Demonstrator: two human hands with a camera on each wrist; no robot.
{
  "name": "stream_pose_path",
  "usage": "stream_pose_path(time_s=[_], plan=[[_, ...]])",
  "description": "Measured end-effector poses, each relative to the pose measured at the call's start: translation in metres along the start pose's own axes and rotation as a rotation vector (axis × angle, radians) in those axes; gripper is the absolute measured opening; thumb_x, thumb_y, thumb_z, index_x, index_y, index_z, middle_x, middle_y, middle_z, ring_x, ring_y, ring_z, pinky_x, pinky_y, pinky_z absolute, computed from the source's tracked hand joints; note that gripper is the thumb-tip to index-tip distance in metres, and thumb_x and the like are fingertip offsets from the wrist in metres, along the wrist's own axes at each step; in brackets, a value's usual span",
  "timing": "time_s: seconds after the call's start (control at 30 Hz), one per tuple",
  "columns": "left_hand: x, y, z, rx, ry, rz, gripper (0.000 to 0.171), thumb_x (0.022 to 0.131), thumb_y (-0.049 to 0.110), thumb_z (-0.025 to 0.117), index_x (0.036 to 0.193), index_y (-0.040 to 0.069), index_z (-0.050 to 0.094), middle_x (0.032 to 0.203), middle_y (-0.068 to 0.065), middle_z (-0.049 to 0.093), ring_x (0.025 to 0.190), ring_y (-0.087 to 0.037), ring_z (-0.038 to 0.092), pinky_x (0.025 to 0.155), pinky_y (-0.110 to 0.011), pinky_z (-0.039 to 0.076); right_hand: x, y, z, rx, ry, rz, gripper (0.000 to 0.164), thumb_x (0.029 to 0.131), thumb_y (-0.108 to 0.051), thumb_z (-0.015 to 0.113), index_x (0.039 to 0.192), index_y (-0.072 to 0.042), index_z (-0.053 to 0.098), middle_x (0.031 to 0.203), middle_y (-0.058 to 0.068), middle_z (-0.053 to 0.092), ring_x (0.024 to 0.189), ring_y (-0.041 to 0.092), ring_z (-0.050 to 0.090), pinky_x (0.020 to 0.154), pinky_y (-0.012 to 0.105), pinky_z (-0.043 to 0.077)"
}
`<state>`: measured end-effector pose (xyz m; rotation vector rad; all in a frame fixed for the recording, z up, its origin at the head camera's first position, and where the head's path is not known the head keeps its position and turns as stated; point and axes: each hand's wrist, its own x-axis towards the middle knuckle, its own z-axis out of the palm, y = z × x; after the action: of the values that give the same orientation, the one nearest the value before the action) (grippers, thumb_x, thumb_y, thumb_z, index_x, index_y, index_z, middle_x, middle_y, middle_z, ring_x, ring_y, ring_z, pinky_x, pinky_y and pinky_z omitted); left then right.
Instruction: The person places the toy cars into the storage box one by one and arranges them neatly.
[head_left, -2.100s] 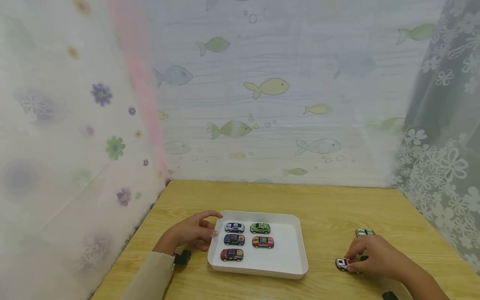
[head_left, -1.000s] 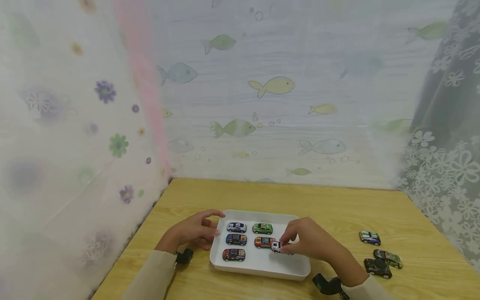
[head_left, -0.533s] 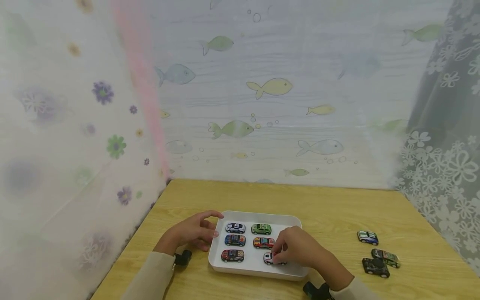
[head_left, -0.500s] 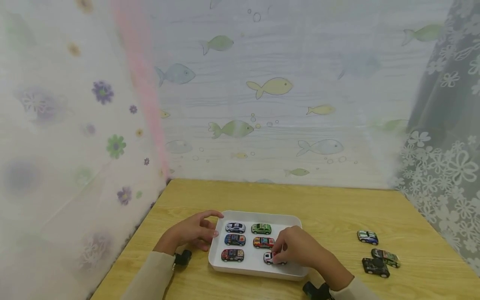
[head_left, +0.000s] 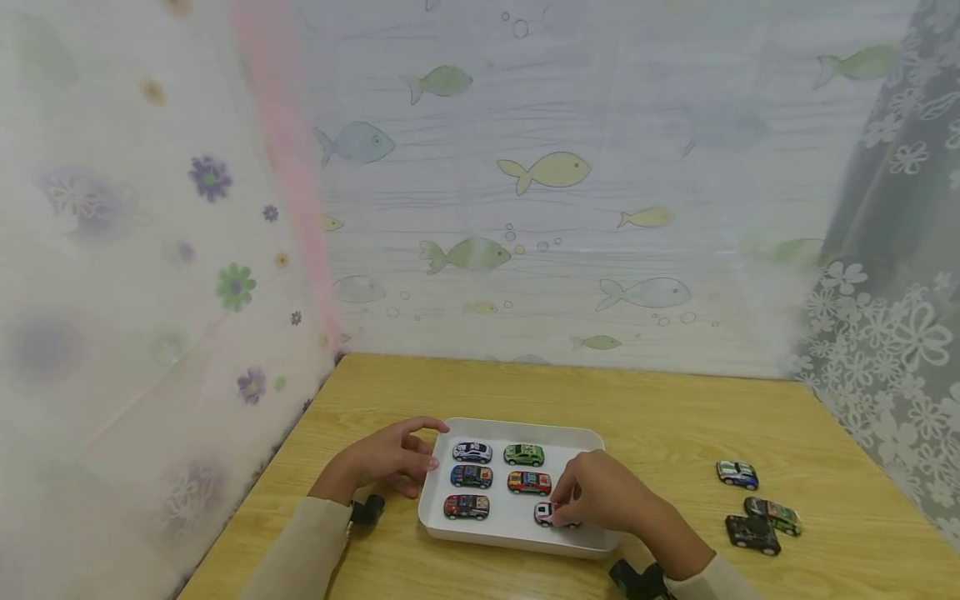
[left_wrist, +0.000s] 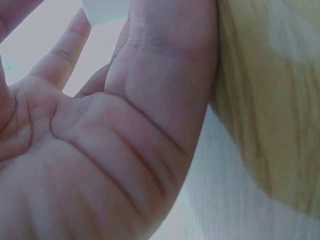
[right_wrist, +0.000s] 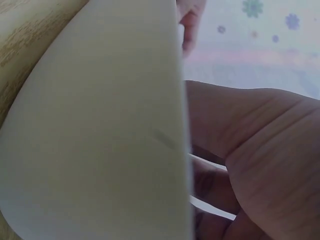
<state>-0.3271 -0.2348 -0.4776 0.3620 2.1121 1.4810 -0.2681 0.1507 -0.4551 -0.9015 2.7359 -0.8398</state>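
In the head view my right hand (head_left: 603,492) pinches a white and red toy car (head_left: 543,513) inside the white tray (head_left: 517,546), near its front right. The fingers cover much of that car. My left hand (head_left: 386,458) rests its fingertips on the tray's left rim, fingers loosely spread. Five other toy cars stand in the tray: white-blue (head_left: 472,452), blue (head_left: 471,476) and dark red (head_left: 466,507) in the left column, green (head_left: 523,454) and red-yellow (head_left: 529,482) beside them. The tray's wall (right_wrist: 100,125) hides the right fingertips in the right wrist view.
On the wooden table (head_left: 675,417) right of the tray lie a white, green and blue car (head_left: 737,474), a green-patterned car (head_left: 774,516) and a black car (head_left: 752,534), the last two close together. Patterned curtains (head_left: 555,250) enclose the table's back and sides.
My right hand has picked the white and red car off the table at the right and brought it left into the tray, below the red-yellow car. The left hand stays at the rim.
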Motion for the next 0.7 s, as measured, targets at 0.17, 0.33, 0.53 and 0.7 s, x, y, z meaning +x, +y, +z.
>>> stream_pose_path(time_s=[0.17, 0.33, 0.53, 0.7], plan=[[-0.002, 0.001, 0.000, 0.001, -0.001, -0.001, 0.063, 0.094, 0.025, 0.079, 0.149, 0.025, 0.049, 0.126, -0.016, 0.064, 0.093, -0.029, 0.075, 0.069, -0.044, 0.065, -0.002, -0.001, -0.002, 0.001, -0.009, 0.012, 0.014, 0.076, -0.028, 0.093, 0.086, -0.024, 0.084, 0.082, -0.018, 0.071, 0.072, 0.004, 0.058, 0.061, 0.022, 0.048], [-0.002, 0.001, 0.000, -0.001, 0.004, -0.003, 0.063, 0.093, 0.026, 0.080, 0.149, 0.026, 0.050, 0.127, -0.016, 0.064, 0.094, -0.029, 0.075, 0.069, -0.044, 0.065, -0.004, -0.002, -0.006, -0.001, 0.010, 0.023, 0.023, 0.076, -0.034, 0.093, 0.093, -0.022, 0.084, 0.089, -0.014, 0.073, 0.082, 0.011, 0.060, 0.068, 0.024, 0.050], [-0.001, 0.000, -0.001, -0.008, -0.004, -0.006, 0.061, 0.095, 0.024, 0.078, 0.149, 0.027, 0.050, 0.128, -0.016, 0.064, 0.095, -0.029, 0.075, 0.069, -0.043, 0.065, -0.008, -0.004, -0.017, -0.009, 0.026, 0.039, 0.026, 0.077, -0.033, 0.093, 0.096, -0.019, 0.083, 0.093, -0.010, 0.075, 0.087, 0.014, 0.062, 0.072, 0.027, 0.053], [0.000, 0.000, -0.001, -0.018, -0.016, 0.002, 0.059, 0.096, 0.022, 0.076, 0.149, 0.027, 0.050, 0.128, -0.016, 0.065, 0.095, -0.029, 0.075, 0.068, -0.043, 0.065, -0.013, -0.003, -0.028, -0.021, 0.032, 0.039, 0.028, 0.078, -0.034, 0.091, 0.098, -0.017, 0.083, 0.095, -0.007, 0.075, 0.088, 0.018, 0.064, 0.073, 0.028, 0.054]])
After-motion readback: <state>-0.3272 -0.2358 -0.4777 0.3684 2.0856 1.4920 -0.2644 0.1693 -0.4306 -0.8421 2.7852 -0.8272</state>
